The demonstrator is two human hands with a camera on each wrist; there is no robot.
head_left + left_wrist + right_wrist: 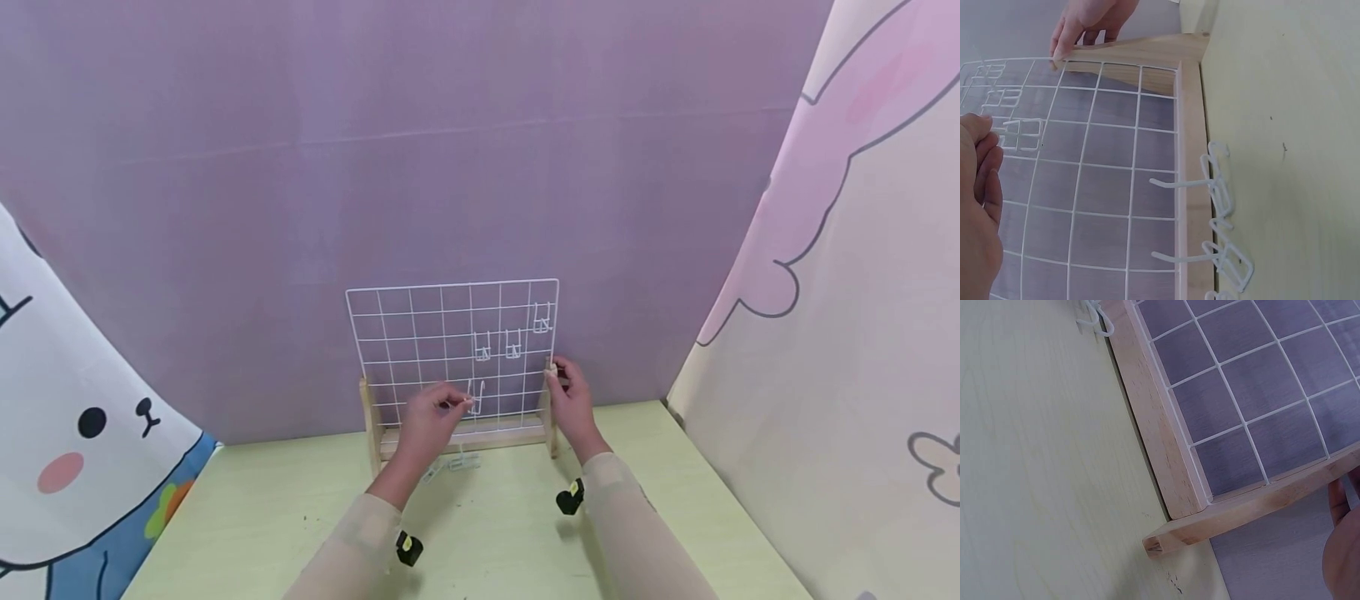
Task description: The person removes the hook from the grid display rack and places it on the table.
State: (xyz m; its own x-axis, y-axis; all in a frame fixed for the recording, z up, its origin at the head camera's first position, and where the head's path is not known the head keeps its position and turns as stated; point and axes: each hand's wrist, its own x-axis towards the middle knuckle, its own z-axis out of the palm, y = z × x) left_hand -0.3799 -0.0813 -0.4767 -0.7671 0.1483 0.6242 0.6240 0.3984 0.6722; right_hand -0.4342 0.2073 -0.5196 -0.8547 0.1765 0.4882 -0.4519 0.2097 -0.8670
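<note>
A white wire grid [450,285] stands upright in a light wooden stand [468,438]. My left hand [431,421] is in front of the grid's lower middle, pinching a white wire hook [481,400] between thumb and fingertips, right at the wires. At the right side, my right hand [573,408] grips the top of the stand's wooden upright beside the grid edge. Higher on the grid's right half hang three similar hooks, one [542,323] near the right edge. In the left wrist view, loose hooks [1229,265] lie by the base bar.
The stand rests on a pale yellow-green table [285,508], close to the purple backdrop [247,350]. Printed cartoon cloths [82,467] flank the table on both sides. Small black cameras [408,547] sit at both wrists.
</note>
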